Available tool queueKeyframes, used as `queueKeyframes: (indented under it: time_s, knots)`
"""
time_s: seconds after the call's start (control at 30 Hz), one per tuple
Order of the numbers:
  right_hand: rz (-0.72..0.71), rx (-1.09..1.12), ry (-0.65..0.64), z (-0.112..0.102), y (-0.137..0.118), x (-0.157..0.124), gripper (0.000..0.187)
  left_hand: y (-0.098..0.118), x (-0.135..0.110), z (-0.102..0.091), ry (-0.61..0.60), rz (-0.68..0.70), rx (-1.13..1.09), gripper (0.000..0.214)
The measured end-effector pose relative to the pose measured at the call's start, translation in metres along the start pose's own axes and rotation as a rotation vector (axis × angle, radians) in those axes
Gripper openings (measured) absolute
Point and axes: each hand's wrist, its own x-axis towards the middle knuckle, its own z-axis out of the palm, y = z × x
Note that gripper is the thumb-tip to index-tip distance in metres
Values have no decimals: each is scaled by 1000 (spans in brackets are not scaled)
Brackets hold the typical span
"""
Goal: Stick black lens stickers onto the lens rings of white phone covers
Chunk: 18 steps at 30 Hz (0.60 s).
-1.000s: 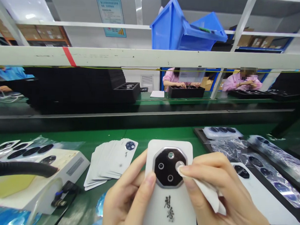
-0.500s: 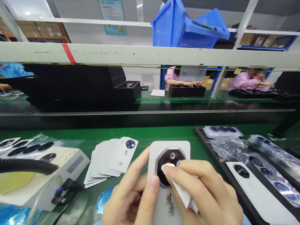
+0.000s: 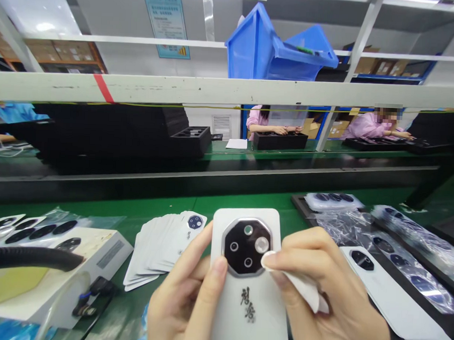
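Note:
My left hand (image 3: 184, 298) is closed round the left side of a white phone back cover (image 3: 263, 319), its thumb lying on the face. The cover stands tilted up towards me, with a dark octagonal camera window (image 3: 242, 253) and black brush lettering below it. Between the thumb and fingers of my right hand (image 3: 335, 285) is a folded white wiping cloth (image 3: 306, 291). Its tip touches the lower right rim of the camera window. Behind my left hand lies a fanned stack of white phone back cards (image 3: 152, 244).
A white boxy device (image 3: 110, 252) with a black hose (image 3: 31, 259) stands at left. On the right, a dark tray (image 3: 302, 208) holds wrapped camera-window parts and another white back cover (image 3: 397, 303). A blue bin (image 3: 251, 46) sits above the rail (image 3: 200, 91). Co-workers (image 3: 264, 124) sit opposite.
My right hand has slid the cloth off the middle of the camera window to its lower right edge, uncovering the lens rings. The cover has shifted slightly left in view.

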Motion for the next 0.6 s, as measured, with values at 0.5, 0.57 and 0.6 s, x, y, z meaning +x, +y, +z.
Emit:
queueKeyframes:
  time_s: [0.5,0.57,0.6]
  knots:
    - [-105,-130,-225,-5,6,-5,26,-1,-1,-1,16,47,11,45]
    - [-26,61,-153,-5,8,-3,22,0,1,-2,88,44,24,47]
    - [25,152,-78,-5,9,-3,19,2,2,-3,128,48,29,49]
